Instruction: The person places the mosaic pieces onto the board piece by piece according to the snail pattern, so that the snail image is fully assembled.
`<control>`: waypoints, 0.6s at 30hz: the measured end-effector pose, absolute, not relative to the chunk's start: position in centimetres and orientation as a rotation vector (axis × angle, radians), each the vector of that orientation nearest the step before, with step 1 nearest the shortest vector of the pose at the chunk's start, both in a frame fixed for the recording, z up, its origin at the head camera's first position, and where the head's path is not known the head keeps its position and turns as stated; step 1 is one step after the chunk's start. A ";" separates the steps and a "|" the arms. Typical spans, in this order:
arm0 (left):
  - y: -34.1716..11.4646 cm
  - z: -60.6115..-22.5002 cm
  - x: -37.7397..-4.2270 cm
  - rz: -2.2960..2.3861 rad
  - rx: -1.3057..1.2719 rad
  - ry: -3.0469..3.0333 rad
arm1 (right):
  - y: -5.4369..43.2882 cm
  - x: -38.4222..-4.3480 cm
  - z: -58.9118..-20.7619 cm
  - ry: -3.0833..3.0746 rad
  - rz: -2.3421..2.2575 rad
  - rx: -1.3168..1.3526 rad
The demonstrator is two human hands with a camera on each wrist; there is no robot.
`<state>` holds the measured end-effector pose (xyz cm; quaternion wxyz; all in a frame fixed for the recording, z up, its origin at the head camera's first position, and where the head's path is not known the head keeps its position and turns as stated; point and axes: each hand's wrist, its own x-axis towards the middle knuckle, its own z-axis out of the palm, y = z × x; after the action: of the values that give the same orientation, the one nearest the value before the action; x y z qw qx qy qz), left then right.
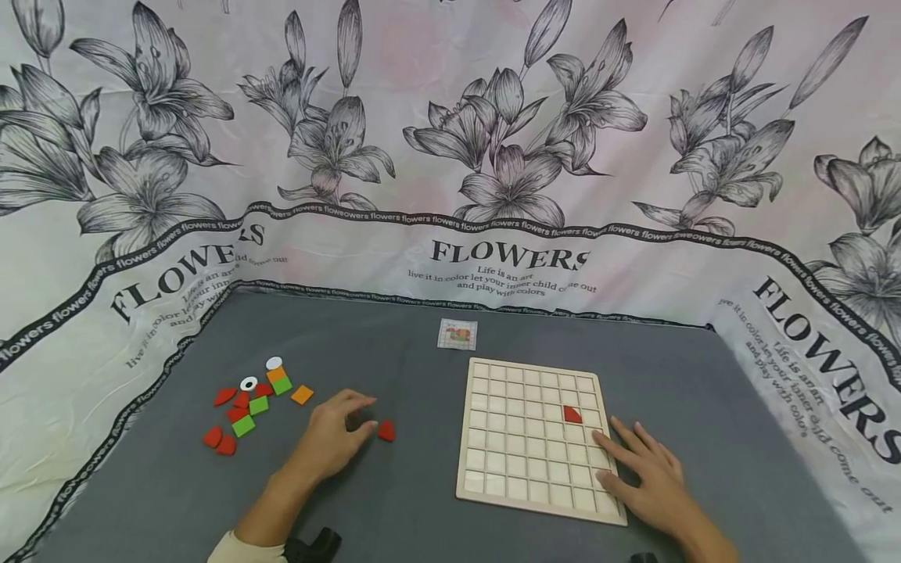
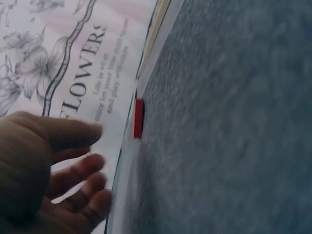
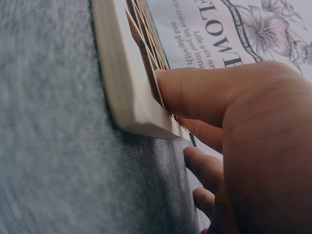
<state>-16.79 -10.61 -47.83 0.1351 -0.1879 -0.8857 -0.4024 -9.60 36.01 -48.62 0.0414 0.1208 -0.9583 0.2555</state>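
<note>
My left hand (image 1: 336, 434) hovers over the grey cloth with thumb and fingers apart and nothing between them. Just beyond its thumb tip lies a red piece (image 1: 386, 431) with a curved side; the left wrist view shows this red piece (image 2: 138, 118) edge-on, past the fingertips. On the right, my right hand (image 1: 651, 477) rests its thumb and index finger on the right edge of a wooden grid board (image 1: 461, 461), the other fingers spread outside it. One red quarter-round piece (image 1: 572, 414) sits in a cell of the board, up from those fingertips.
Left of my left hand lie loose pieces: several red ones (image 1: 226, 396), green squares (image 1: 243, 426), orange squares (image 1: 302, 395), a white disc (image 1: 274, 363) and a black-and-white ring (image 1: 249, 384). A small picture card (image 1: 457, 335) lies behind the board. Flower-printed fabric (image 1: 507, 270) borders the table.
</note>
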 end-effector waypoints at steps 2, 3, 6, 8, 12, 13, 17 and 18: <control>-10.5 -48.0 -16.7 -1.182 -0.573 -2.654 | 35.9 -9.7 -48.7 -2.932 0.778 0.374; -10.4 -48.0 -16.7 -1.193 -0.585 -2.686 | 35.9 -9.8 -48.7 -2.932 0.777 0.375; -10.0 -48.4 -16.6 -1.208 -0.606 -2.725 | 35.9 -9.7 -48.8 -2.940 0.772 0.372; -9.7 -48.8 -16.6 -1.193 -0.597 -2.726 | 35.9 -9.7 -48.7 -2.946 0.773 0.368; -9.2 -49.3 -16.5 -1.143 -0.605 -2.691 | 35.9 -9.7 -48.7 -2.946 0.778 0.363; -9.1 -49.5 -16.5 -1.139 -0.611 -2.679 | 35.9 -9.7 -48.7 -2.944 0.778 0.363; -9.0 -49.7 -16.3 -1.205 -0.637 -2.647 | 36.0 -9.7 -48.7 -2.937 0.771 0.362; -9.1 -49.7 -16.3 -1.222 -0.639 -2.644 | 36.0 -9.7 -48.7 -2.937 0.771 0.363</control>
<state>-16.26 -9.09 -49.72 0.0796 -0.2135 -0.8838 -0.4085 -9.66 35.98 -48.70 0.0416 0.1184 -0.9596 0.2520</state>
